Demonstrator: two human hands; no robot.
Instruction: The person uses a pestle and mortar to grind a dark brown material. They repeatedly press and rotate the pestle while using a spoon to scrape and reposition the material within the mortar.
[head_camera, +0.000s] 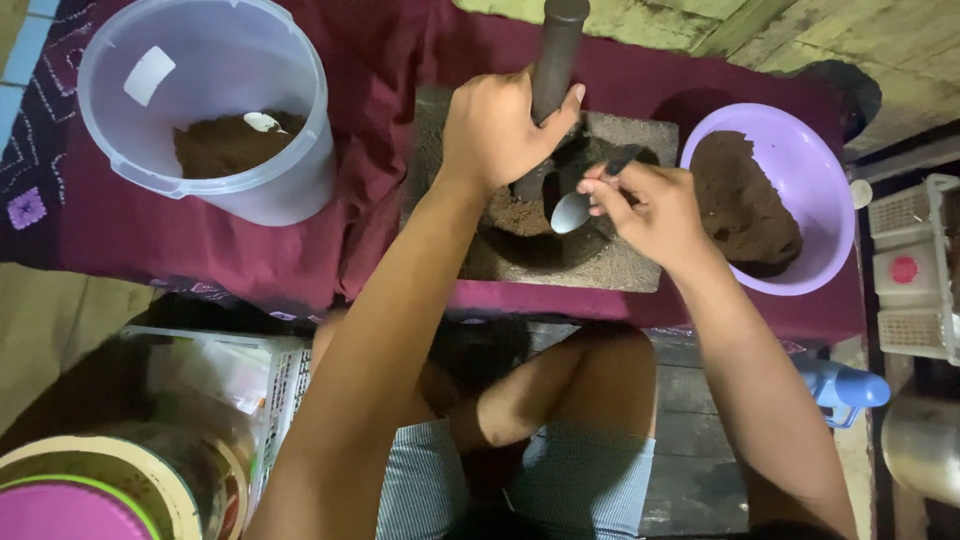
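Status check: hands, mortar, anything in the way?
Left hand gripping dark pestle, upright in stone mortar. Right hand holds spoon over brown powder. Nothing blocking.

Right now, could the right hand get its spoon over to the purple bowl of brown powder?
Probably yes. The right hand holds the spoon over the stone mortar, and the purple bowl sits open just beside it, with nothing between them.

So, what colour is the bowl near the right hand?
The bowl is light purple, holding dark brown powder; it shows best in the head view, the only one.
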